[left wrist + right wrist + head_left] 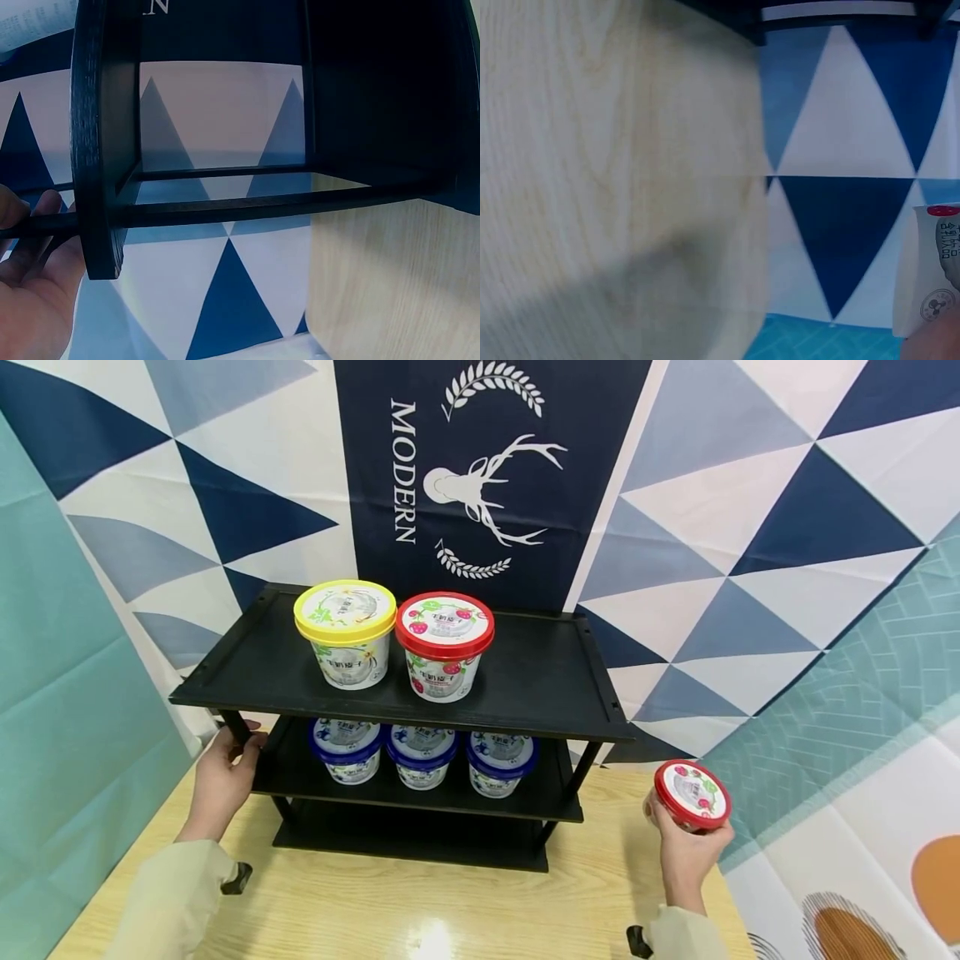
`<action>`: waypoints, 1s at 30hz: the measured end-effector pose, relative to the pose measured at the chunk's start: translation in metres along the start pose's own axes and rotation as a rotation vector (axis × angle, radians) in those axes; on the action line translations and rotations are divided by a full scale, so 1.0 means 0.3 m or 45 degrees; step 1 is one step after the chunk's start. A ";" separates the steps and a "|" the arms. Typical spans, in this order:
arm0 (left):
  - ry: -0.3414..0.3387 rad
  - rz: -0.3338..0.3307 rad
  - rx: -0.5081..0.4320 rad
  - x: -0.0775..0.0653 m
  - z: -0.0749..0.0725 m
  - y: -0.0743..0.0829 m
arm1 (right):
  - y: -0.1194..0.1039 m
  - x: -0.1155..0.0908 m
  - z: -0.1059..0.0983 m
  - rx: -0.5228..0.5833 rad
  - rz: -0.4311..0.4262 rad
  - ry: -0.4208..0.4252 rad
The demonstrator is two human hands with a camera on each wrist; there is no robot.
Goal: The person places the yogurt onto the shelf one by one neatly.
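At the left end of a black three-tier shelf (525,677), my left hand (225,777) grips the upright post (45,224) between the top and middle boards. My right hand (684,852) holds a red-lidded tub (693,793) above the table's right side, out to the right of the shelf. Only the tub's white printed side (915,277) shows in the right wrist view. A yellow-lidded tub (348,635) and another red-lidded tub (444,647) stand side by side on the top board. Three blue-lidded tubs (422,756) line the middle board.
The shelf stands on a light wooden table (375,902) against a patterned wall cloth (495,468). Its lowest board (412,839) sits low, close over the tabletop. Teal cloth (67,693) hangs at the left.
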State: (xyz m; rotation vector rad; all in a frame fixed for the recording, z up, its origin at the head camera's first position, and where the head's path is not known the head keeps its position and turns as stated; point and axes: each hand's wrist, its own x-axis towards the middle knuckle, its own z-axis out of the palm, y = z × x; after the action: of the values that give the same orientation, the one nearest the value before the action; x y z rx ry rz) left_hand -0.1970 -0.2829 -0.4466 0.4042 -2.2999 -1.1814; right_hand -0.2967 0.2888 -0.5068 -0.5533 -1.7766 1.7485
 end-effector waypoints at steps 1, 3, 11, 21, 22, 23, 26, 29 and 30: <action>-0.001 -0.006 0.001 0.000 0.000 -0.001 | -0.009 -0.004 0.000 0.000 -0.004 0.005; -0.007 -0.013 0.002 0.000 0.001 -0.005 | -0.033 -0.018 0.000 -0.006 -0.015 0.008; -0.021 -0.024 0.002 -0.002 0.005 -0.014 | -0.096 -0.050 -0.005 0.020 -0.083 0.007; -0.031 0.003 0.010 0.003 0.001 -0.008 | -0.179 -0.067 -0.020 -0.045 -0.122 -0.047; -0.028 0.004 0.011 0.003 0.001 -0.008 | -0.186 -0.070 -0.021 -0.038 -0.139 -0.055; -0.027 0.007 0.010 0.004 0.000 -0.008 | -0.193 -0.075 -0.022 -0.047 -0.157 -0.059; -0.024 0.010 0.001 0.005 -0.001 -0.008 | -0.216 -0.088 -0.024 -0.079 -0.192 -0.066; -0.014 0.005 -0.002 0.005 -0.004 -0.009 | -0.236 -0.099 -0.025 -0.087 -0.209 -0.079; -0.010 0.003 -0.002 0.006 -0.005 -0.009 | -0.241 -0.101 -0.024 -0.082 -0.212 -0.083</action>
State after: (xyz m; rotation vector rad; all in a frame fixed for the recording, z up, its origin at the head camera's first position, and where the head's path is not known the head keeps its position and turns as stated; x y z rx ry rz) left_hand -0.1975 -0.2862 -0.4477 0.3971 -2.3057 -1.1855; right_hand -0.2618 0.2705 -0.4385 -0.3661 -1.8727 1.6168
